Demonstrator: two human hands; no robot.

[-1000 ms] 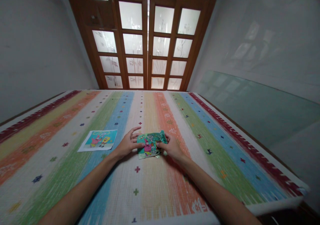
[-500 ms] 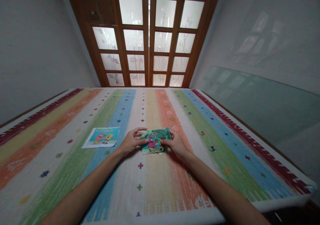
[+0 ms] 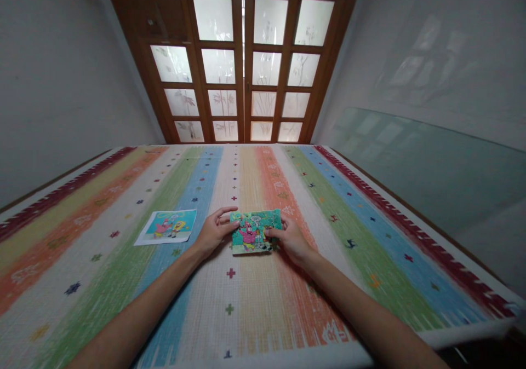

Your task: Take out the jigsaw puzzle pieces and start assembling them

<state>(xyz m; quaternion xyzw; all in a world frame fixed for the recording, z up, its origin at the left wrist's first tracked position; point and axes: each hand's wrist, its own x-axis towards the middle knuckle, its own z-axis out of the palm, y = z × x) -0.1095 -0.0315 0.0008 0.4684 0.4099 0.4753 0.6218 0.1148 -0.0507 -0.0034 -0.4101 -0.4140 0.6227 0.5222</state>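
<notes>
A small green cartoon picture [image 3: 250,237] with a pink figure and other characters lies face up between my two hands, low over the tabletop. Its surface looks uneven, and I cannot make out its material. My right hand [image 3: 290,237] pinches the right side, thumb on top and fingers partly hidden beneath. At the left edge my left hand [image 3: 215,231] has its thumb on the rim, its upper fingers reaching past the corner and the lower ones hidden. Left of my hands a larger printed sheet [image 3: 168,226] with a similar cartoon scene rests on the striped tablecloth [image 3: 263,309].
The cloth covers a wide table reaching toward wooden doors [image 3: 245,84] with frosted panes. Grey walls stand on both sides, and a glass panel [image 3: 419,177] leans along the right one. The table's front edge [image 3: 267,358] is close to me.
The green picture has turned flatter, so more of its face shows and its outline looks straighter. My left thumb has drawn back from its face to the left edge.
</notes>
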